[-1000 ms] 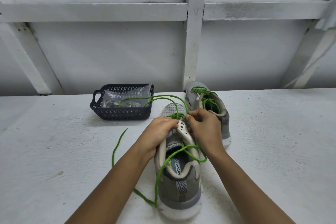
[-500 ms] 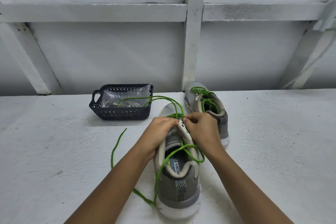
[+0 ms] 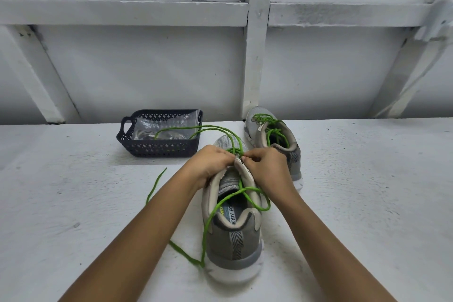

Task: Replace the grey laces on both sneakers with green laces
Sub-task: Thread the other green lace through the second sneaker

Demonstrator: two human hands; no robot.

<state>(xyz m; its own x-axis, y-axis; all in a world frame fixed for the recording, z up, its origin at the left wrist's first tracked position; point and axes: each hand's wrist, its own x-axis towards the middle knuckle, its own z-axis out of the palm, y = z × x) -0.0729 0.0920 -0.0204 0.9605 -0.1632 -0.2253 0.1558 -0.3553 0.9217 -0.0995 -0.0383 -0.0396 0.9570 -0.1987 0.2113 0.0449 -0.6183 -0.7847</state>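
Left hand (image 3: 210, 164) grips the near sneaker's (image 3: 232, 240) eyelet edge; right hand (image 3: 266, 167) pinches green lace (image 3: 245, 189) there.

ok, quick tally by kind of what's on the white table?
Grey mesh sneakers: 2
Green cord laces: 2
Dark perforated plastic basket: 1
Clear plastic bag: 1
Total: 6
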